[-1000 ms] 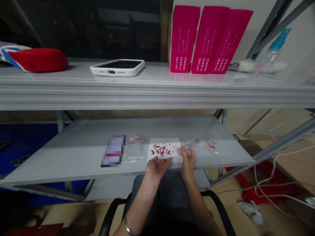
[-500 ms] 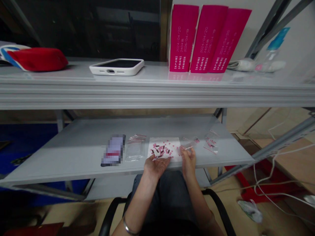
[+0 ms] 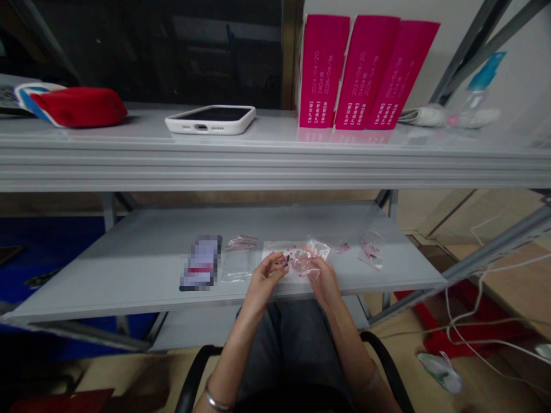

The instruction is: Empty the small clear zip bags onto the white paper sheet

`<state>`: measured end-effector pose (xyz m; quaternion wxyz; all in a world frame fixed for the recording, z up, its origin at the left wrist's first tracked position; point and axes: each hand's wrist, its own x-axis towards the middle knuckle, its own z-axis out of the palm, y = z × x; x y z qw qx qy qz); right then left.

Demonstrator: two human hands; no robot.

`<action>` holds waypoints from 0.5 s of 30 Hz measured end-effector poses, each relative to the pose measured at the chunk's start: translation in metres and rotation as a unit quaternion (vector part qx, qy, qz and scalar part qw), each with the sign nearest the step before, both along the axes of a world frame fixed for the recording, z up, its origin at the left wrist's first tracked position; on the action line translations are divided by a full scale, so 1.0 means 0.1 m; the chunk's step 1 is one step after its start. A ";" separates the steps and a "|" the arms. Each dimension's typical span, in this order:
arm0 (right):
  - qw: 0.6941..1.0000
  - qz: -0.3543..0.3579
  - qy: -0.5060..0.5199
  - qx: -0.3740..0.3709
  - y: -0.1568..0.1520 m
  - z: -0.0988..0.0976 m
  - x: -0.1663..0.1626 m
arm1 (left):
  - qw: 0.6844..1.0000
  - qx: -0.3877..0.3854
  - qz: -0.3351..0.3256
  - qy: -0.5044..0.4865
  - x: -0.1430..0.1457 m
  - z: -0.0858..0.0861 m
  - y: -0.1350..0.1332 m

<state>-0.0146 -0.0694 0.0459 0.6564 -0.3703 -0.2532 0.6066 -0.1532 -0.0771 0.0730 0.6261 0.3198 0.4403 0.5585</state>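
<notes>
My left hand (image 3: 263, 279) is curled over the white sheet (image 3: 270, 246), thumb and fingers closed around a small dark capsule-like piece (image 3: 287, 259). With my right hand (image 3: 326, 279) I grip a clear plastic bag (image 3: 317, 249), held over the sheet's right side. Small pink round pieces (image 3: 297, 253) lie scattered on the sheet, partly hidden by my hands and the bag. Left of the sheet is a stack of clear zip bags (image 3: 238, 263) with red closures. To the right lie a small bag of pink pieces (image 3: 343, 247) and a filled zip bag (image 3: 371, 250).
A phone with a blurred screen (image 3: 201, 263) lies on the grey lower shelf (image 3: 142, 252). The upper shelf edge (image 3: 258, 166) runs across in front, bearing a white-cased phone (image 3: 210, 120), magenta boxes (image 3: 325, 69), a red case (image 3: 88, 107) and a spray bottle (image 3: 477, 92).
My right hand has brought the clear bag left over the sheet, and the bag has opened out. My left hand has lifted from the sheet's front edge, fingers now curled around a dark piece.
</notes>
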 end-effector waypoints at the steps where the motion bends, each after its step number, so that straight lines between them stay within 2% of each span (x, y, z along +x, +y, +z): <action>1: 0.999 0.022 -0.022 0.008 0.01 0.03 -0.05 | 0.999 0.028 0.004 0.035 -0.05 0.02 0.02; 5: 0.981 0.079 -0.153 0.092 0.10 0.08 -0.27 | 0.982 0.098 0.026 0.162 -0.30 0.06 0.10; 9: 0.949 0.062 -0.248 0.187 0.19 0.07 -0.52 | 0.971 0.111 0.035 0.210 -0.55 0.05 0.16; 15: 0.844 0.012 -0.455 0.283 0.24 0.10 -0.79 | 0.935 0.168 0.113 0.292 -0.97 -0.05 0.28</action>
